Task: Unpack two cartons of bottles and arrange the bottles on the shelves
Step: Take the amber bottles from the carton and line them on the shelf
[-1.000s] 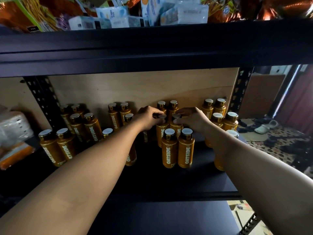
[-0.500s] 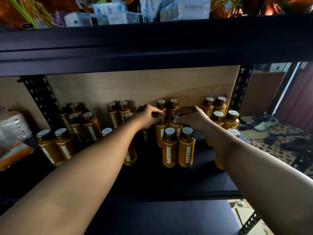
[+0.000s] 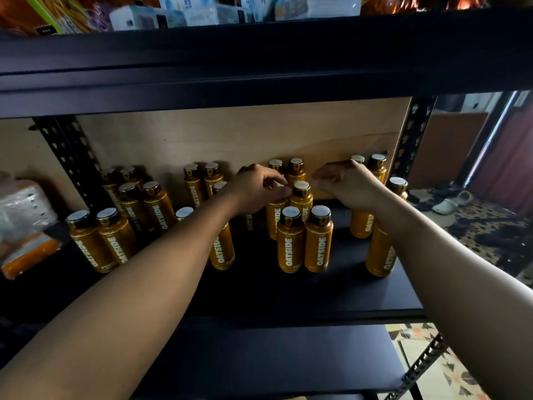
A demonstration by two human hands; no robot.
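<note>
Forearms reaching from the bottom corners of the head view into a dark metal shelf (image 3: 288,293) with a pale wooden back panel (image 3: 230,140). Amber bottles with silver caps and white "OATSIDE" lettering standing upright in pairs across the shelf.

Changed from half a second ago: right hand (image 3: 347,184) lifted off the cap it was touching and shifted to the right. Now apart from that freed bottle (image 3: 301,197), whose cap shows in full. Right fingers (image 3: 326,177) curled in toward the thumb, pinching nothing visible, hovering before the back panel just beside the rear right pair (image 3: 377,166).

Left hand (image 3: 259,187) in much the same place as before. Left fingertips (image 3: 281,190) bunched and pinching the cap of the gripped bottle (image 3: 274,220), which stands in the middle row touching the freed bottle on its right. Cap almost wholly hidden under the fingers; amber body showing below the knuckles.

Front pair (image 3: 291,243) standing just in front of both, untouched. Packets (image 3: 202,10) on the level above.
</note>
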